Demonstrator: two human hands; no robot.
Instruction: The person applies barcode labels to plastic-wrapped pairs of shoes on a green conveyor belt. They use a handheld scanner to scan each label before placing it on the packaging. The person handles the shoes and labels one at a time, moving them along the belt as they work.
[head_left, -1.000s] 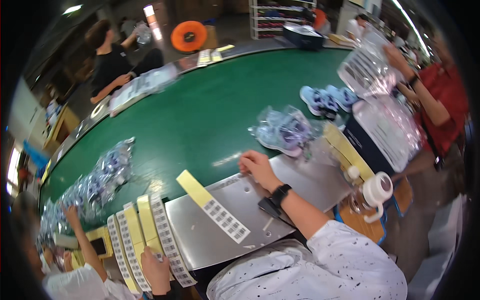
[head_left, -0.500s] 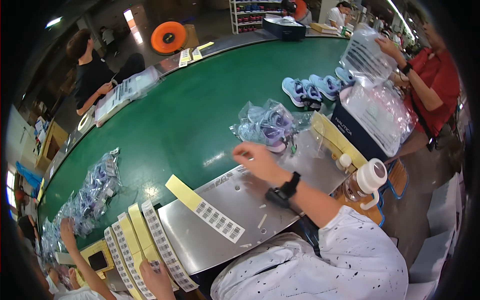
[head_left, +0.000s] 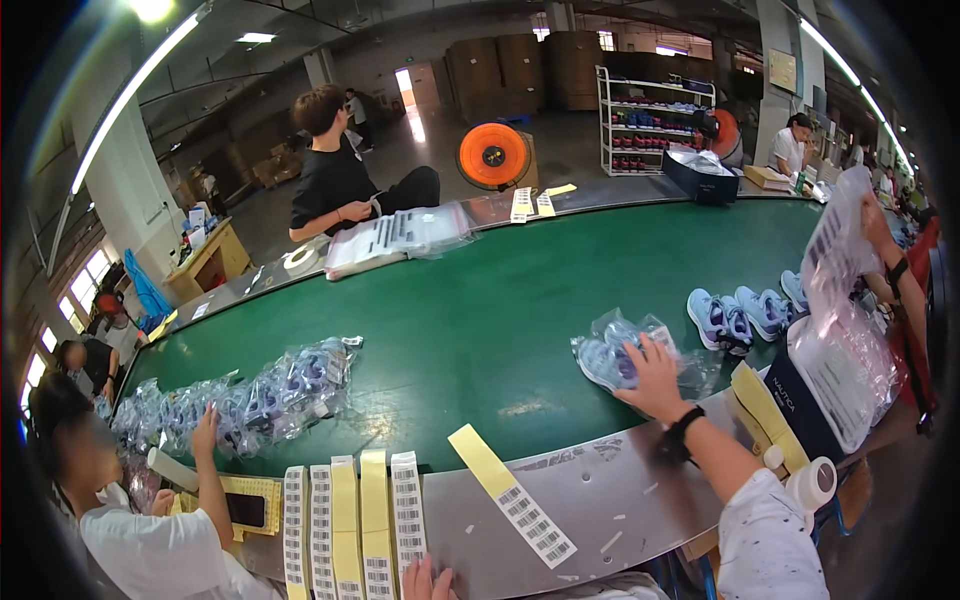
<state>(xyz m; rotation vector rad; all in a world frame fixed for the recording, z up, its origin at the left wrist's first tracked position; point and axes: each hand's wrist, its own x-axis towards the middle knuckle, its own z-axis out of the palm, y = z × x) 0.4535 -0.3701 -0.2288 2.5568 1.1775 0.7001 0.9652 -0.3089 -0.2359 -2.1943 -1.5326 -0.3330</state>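
My right hand, with a dark band at the wrist, reaches over a pair of light blue shoes in a clear plastic bag. Its fingers are spread and rest against the bag's right side. At the lower edge my left hand shows only in part, fingers apart, by the end of a white barcode label strip. More label strips, white and yellow, lie side by side to its left. A separate label strip, half yellow and half barcoded, lies slantwise on the metal ledge between my hands.
Bagged shoes line the green belt at left, beside a co-worker. Unbagged blue shoes stand at right near a dark box of plastic bags. Another person sits across by stacked bags. A white-lidded bottle stands at lower right.
The view has tilted up and shifted left. My right hand has gone from in front of the bagged shoes onto their bag. My left hand has moved right along the label strips.
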